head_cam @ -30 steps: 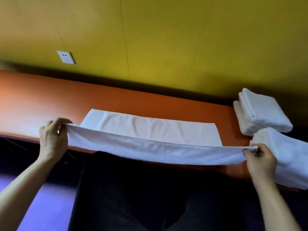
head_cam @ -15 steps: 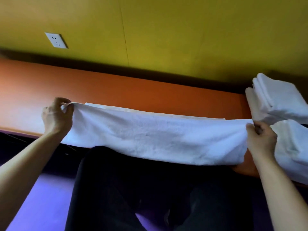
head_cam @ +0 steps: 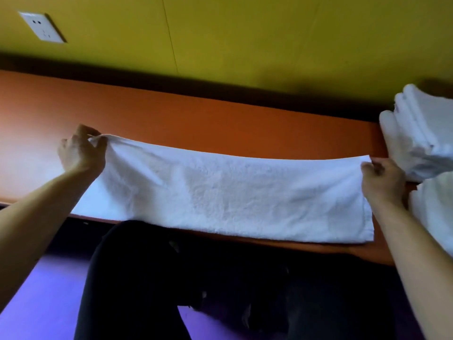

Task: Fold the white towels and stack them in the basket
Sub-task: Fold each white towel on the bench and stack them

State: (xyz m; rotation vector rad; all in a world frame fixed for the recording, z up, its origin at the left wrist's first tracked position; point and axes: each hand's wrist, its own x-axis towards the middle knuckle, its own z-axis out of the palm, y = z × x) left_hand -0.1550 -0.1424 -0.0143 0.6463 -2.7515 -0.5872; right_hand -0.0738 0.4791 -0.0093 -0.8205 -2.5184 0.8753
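Note:
A long white towel [head_cam: 232, 192] lies folded lengthwise on the orange table [head_cam: 196, 119], its near fold along the table's front edge. My left hand [head_cam: 81, 153] pinches the towel's far left corner. My right hand [head_cam: 382, 180] pinches the far right corner. Both corners sit low over the table. No basket is in view.
A stack of folded white towels [head_cam: 416, 123] sits at the table's right end, close to my right hand. Another white towel [head_cam: 436, 212] lies nearer at the right edge. A yellow wall with a socket [head_cam: 41, 28] stands behind. My dark-trousered legs are below the table edge.
Both hands carried the towel's near edge up and away over the far half, laying it down so the towel is now doubled lengthwise on the table.

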